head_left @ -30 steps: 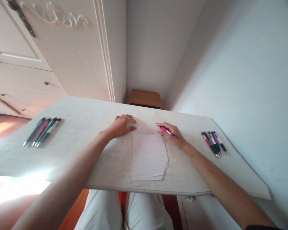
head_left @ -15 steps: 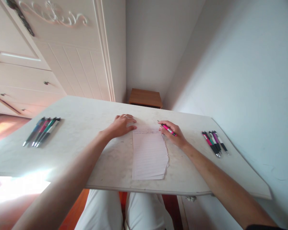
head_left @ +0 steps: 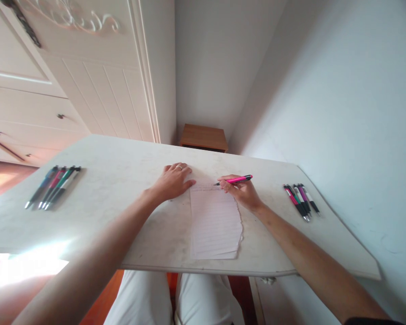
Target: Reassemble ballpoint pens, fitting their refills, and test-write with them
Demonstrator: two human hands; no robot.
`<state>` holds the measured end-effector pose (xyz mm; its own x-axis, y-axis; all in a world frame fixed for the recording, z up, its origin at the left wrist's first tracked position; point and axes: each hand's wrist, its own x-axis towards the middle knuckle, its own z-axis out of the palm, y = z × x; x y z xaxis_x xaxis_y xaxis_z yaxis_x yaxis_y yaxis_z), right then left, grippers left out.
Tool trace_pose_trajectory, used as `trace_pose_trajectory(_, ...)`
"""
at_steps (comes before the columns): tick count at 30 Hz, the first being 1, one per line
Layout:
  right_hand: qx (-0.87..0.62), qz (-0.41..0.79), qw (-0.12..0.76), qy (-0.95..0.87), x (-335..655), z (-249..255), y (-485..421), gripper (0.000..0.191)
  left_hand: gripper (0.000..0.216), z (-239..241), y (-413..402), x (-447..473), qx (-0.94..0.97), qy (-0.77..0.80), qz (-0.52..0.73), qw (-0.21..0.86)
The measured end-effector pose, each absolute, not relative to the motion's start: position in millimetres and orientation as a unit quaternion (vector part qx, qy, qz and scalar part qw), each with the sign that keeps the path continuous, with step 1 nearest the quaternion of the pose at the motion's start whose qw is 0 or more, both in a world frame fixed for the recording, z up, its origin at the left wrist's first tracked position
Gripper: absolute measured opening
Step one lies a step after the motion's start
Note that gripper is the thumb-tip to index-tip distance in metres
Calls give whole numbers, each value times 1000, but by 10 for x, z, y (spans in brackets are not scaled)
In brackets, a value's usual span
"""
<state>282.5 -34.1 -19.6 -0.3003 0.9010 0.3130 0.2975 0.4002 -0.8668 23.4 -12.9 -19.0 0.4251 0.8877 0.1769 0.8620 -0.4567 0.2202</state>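
Pink pen point(head_left: 238, 179) is grasped by the right hand point(head_left: 242, 192), tip at the far end of lined paper point(head_left: 214, 225); left hand point(head_left: 174, 179), grip released, rests by the paper's far-left corner.

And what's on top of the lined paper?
Faint writing tops the lined paper, where the right hand holds a pink pen. The left hand rests by the upper-left corner. The right hand covers the upper-right corner, hiding any writing there.
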Motion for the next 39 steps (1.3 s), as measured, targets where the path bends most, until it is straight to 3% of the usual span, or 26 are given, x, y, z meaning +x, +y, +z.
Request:
trace_pose_trajectory(14, -404, 415, 347, -738, 2555, -226, -497, 26, 40, -218, -191, 360, 839, 531, 116, 8)
trace_pose_trajectory(39, -381, 420, 340, -750, 2547, -231, -509, 28, 37, -204, -195, 362, 837, 532, 130, 24)
